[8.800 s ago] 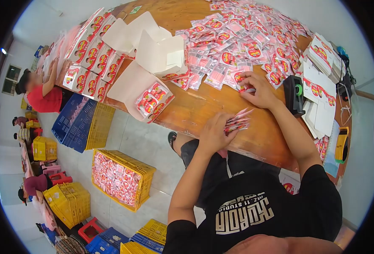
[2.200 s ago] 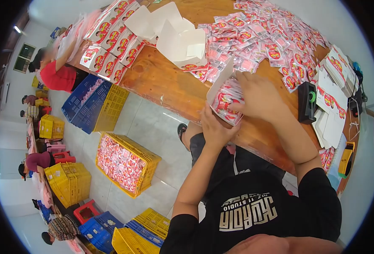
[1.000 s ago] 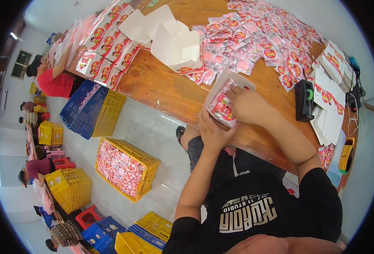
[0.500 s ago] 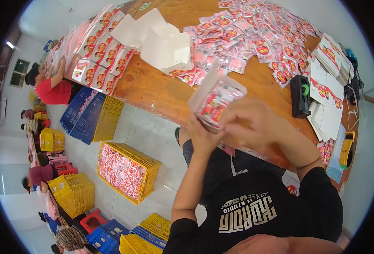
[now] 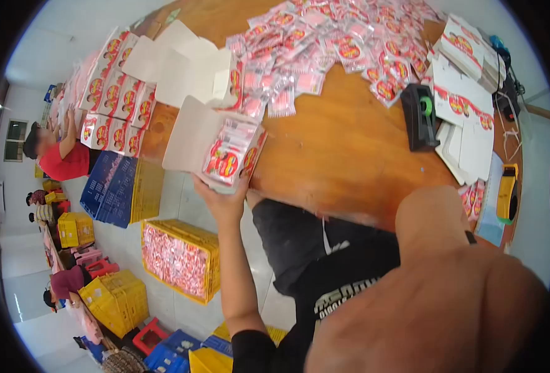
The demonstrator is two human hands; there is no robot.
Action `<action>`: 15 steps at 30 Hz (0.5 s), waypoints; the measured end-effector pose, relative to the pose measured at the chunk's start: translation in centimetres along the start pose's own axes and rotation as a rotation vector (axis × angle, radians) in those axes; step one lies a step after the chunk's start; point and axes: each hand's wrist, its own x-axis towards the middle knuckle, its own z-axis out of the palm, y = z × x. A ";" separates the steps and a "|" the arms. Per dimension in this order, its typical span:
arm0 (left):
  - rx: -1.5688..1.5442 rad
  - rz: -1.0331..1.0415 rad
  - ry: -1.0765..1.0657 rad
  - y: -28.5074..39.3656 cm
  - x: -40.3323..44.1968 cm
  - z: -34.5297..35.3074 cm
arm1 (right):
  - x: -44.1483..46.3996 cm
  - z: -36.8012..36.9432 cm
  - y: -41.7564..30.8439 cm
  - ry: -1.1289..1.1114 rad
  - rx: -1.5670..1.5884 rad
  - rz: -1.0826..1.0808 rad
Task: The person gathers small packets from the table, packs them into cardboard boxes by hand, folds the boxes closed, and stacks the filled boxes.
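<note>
My left hand [image 5: 224, 198] holds the near end of a white carton [image 5: 191, 140], whose lid stands raised. Packed inside it are red and pink candy packets [image 5: 225, 155]. The carton rests at the table's front edge, beside other open white boxes [image 5: 194, 71]. Large and blurred, my right hand [image 5: 412, 317] is close to the camera at the bottom right, away from the table; its fingers are out of sight. A large pile of candy packets [image 5: 337, 37] covers the back of the wooden table [image 5: 337, 143].
Closed printed boxes [image 5: 113, 93] are stacked at the left. A black tape dispenser [image 5: 419, 118] stands near flat cartons [image 5: 461, 99] at the right. A yellow crate of packets [image 5: 178, 258] and a blue crate [image 5: 108, 186] are on the floor. Co-workers sit or stand at the far left, one in a red shirt [image 5: 60, 158].
My left hand and the open carton have moved left along the table edge, next to the other open boxes. My right hand has left the carton and come up close to the camera.
</note>
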 end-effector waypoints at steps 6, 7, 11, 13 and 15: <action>-0.052 -0.020 0.060 -3.5 2.8 0.6 | -2.6 0.4 -1.3 -0.046 -0.066 -0.053; -0.122 -0.090 0.099 -4.0 2.7 0.0 | 0.0 -0.2 0.0 -0.023 -0.056 -0.050; 0.118 -0.081 0.365 -1.8 0.6 -0.6 | -0.9 0.8 -0.2 0.007 -0.053 -0.020; 0.064 0.196 0.429 -1.4 -0.8 -0.1 | -5.6 1.4 -3.4 0.006 -0.104 -0.013; 0.120 0.334 0.333 2.3 -2.2 0.7 | -3.3 0.9 -3.1 0.053 -0.116 0.023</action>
